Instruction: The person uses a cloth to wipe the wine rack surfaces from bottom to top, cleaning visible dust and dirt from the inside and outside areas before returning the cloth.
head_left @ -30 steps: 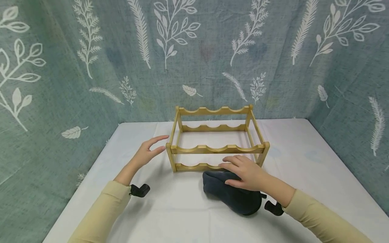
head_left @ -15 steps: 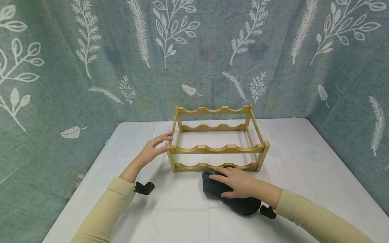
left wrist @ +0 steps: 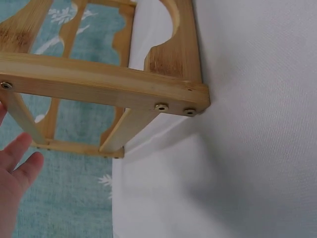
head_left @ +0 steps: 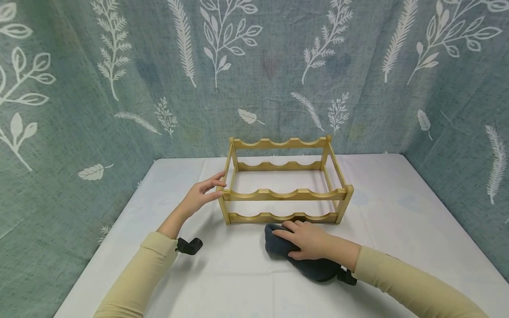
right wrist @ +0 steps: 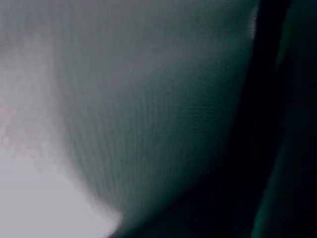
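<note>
A pale wooden rack (head_left: 283,194) with scalloped rails stands on the white-covered table. My left hand (head_left: 199,194) is at its left end, fingertips and thumb right at the side bar and front corner post. In the left wrist view, fingers (left wrist: 27,171) extend loosely beside the rack's end frame (left wrist: 99,82). In front of the rack lies a dark navy, soft, elongated cloth item (head_left: 318,269) with a rounded end. My right hand (head_left: 310,240) rests over its top, fingers spread and slightly bent, hiding its middle. A dark, ribbed fabric surface (right wrist: 158,129) fills much of the right wrist view, close and blurred.
The white cloth (head_left: 238,274) covers the table. Grey-green curtains with white leaf prints (head_left: 254,66) enclose the back and both sides. A small black camera mount sits on each wrist, the left mount (head_left: 189,246) and the right mount (head_left: 347,277).
My right hand has come down and leftward onto the navy cloth item. My left hand has moved right to the rack's left end. The rack and cloth item stay in place.
</note>
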A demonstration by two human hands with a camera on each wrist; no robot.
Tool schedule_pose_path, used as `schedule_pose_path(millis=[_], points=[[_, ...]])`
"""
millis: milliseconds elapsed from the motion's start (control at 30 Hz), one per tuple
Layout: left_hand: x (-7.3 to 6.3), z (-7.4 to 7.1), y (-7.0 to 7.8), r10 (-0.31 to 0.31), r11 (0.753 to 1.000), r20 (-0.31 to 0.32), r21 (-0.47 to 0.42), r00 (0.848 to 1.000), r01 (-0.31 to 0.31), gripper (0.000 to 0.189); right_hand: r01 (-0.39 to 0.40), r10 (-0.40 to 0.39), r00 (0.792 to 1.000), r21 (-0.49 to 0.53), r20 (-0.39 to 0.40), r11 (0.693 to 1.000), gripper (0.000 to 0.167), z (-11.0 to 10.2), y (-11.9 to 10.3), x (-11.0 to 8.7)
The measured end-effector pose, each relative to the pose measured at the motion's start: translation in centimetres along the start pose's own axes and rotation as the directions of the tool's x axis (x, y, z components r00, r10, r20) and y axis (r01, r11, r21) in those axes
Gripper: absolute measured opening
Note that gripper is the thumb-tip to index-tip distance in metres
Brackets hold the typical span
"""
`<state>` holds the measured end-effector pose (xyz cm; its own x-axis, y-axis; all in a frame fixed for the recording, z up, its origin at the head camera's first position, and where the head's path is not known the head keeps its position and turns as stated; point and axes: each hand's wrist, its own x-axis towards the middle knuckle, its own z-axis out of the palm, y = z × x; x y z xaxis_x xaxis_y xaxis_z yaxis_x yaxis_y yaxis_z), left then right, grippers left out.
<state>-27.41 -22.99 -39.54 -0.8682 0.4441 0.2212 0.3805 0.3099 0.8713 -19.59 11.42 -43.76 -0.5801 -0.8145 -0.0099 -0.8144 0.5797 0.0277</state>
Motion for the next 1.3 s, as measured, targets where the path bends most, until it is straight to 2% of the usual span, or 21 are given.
schedule_pose_path(millis=[167, 267, 400, 500, 767, 1133, 1300], points=[[0.1, -0.1, 0.4, -0.025, 0.998, 0.019, 0.052, 1.0, 0.024, 0.039, 0.037, -0.039, 0.998, -0.052, -0.045, 0.998, 0.064, 0.3, -0.1, 0.2], [0.5, -0.3, 0.8, -0.048, 0.995, 0.067, 0.089, 0.997, 0.042, 0.048, 0.027, -0.03, 0.999, -0.059, -0.045, 0.998, 0.064, 0.4, 0.0, 0.2], [1.1, -0.9, 0.9, -0.106, 0.99, 0.155, 0.108, 0.982, 0.09, 0.055, 0.012, -0.014, 0.999, -0.045, -0.038, 0.999, 0.064, 0.4, 0.0, 0.2], [1.3, -1.2, 0.8, -0.152, 0.984, 0.184, 0.12, 0.971, 0.131, 0.057, 0.011, -0.011, 0.999, -0.016, -0.041, 1.0, 0.063, 0.4, 0.0, 0.3], [1.2, -1.3, 0.7, -0.19, 0.979, 0.172, 0.105, 0.967, 0.174, 0.059, 0.004, -0.001, 0.999, 0.083, -0.033, 0.997, 0.064, -0.4, 0.5, 0.6], [1.0, -1.1, 0.5, -0.201, 0.98, 0.18, 0.035, 0.963, 0.198, 0.06, -0.005, 0.004, 0.998, -0.014, -0.06, 1.0, 0.054, -1.4, 0.3, 2.4], [1.1, -1.0, 0.3, -0.195, 0.981, 0.18, 0.03, 0.964, 0.193, 0.062, 0.0, -0.003, 0.999, -0.056, -0.052, 0.998, 0.06, -1.6, -0.5, 3.5]])
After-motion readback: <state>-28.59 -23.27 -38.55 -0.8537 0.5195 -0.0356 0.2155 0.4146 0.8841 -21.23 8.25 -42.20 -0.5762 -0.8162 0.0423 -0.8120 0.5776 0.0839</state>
